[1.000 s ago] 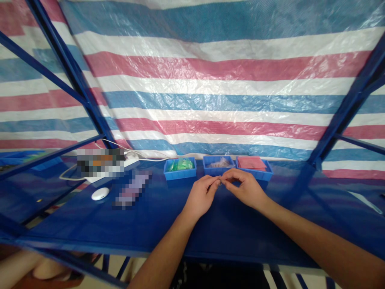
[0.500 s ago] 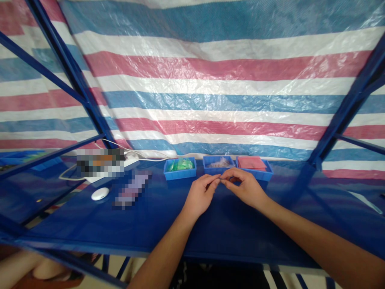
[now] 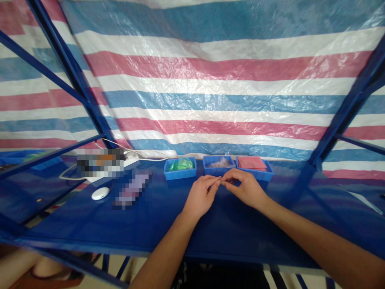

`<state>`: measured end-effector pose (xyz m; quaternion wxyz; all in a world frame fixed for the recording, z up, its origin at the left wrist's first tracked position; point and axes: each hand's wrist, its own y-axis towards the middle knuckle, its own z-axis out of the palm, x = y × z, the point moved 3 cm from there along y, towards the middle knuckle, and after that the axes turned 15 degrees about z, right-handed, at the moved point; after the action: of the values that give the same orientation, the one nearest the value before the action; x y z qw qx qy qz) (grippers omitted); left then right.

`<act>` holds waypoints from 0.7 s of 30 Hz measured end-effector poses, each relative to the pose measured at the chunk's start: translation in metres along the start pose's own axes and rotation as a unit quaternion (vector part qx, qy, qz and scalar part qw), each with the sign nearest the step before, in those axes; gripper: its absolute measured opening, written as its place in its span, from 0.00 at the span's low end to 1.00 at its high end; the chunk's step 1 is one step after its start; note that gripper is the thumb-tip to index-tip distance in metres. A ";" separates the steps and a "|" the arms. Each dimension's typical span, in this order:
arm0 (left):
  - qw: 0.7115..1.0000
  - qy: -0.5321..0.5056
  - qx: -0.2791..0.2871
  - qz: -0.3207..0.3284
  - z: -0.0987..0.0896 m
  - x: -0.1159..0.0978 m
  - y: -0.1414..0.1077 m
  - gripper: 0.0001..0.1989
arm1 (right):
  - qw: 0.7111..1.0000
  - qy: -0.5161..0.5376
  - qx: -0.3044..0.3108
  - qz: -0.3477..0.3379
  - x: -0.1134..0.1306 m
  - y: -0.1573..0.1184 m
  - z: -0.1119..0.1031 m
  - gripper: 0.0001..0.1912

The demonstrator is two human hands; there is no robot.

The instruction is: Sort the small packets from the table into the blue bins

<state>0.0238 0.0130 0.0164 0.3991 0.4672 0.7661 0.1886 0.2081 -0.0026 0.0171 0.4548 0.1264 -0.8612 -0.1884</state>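
My left hand [image 3: 202, 195] and my right hand [image 3: 243, 187] meet fingertip to fingertip above the blue table [image 3: 234, 233]. Both are closed in a pinch. Whatever sits between the fingertips is too small and too covered to name. Just beyond the hands stand three blue bins. The left bin [image 3: 180, 174] has green pieces [image 3: 184, 163] in it. Clear plastic-looking small items [image 3: 221, 162] lie in the middle bin [image 3: 207, 160]. Flat pink sheets or packets [image 3: 252, 163] rest in the right bin [image 3: 269, 175], partly behind my right hand.
A white round case [image 3: 100, 193] and a blurred-out flat object [image 3: 133, 189] lie at the left, near a white power strip [image 3: 129, 161] with cables. Blue frame posts [image 3: 345, 100] flank a striped tarp [image 3: 216, 88]. Another person's limb [image 3: 18, 263] shows at lower left.
The fingertips of both hands have shifted very slightly against each other, still pinched together. The bins and other objects stay where they were.
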 end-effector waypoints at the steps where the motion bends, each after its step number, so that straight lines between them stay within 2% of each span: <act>1: 1.000 0.006 0.003 0.002 0.000 0.000 0.000 0.16 | 1.000 0.002 0.000 -0.001 0.001 0.000 0.000 0.05; 6: 1.000 0.019 -0.005 -0.014 0.000 0.001 -0.001 0.15 | 1.000 -0.008 -0.005 0.009 -0.001 0.001 0.001 0.06; 13: 0.997 0.007 -0.056 -0.056 -0.004 0.008 -0.002 0.15 | 0.997 0.005 -0.043 0.062 -0.012 0.002 0.000 0.09; 19: 0.998 -0.009 -0.030 -0.048 -0.003 0.005 0.000 0.14 | 0.998 -0.001 -0.043 0.051 -0.011 0.001 0.001 0.09; 21: 0.997 -0.007 -0.042 -0.058 -0.003 0.006 -0.001 0.13 | 0.998 -0.002 -0.047 0.050 -0.011 0.002 0.001 0.09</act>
<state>0.0198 0.0180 0.0150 0.4343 0.4064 0.7801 0.1940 0.2136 0.0032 0.0093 0.4672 0.0611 -0.8577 -0.2056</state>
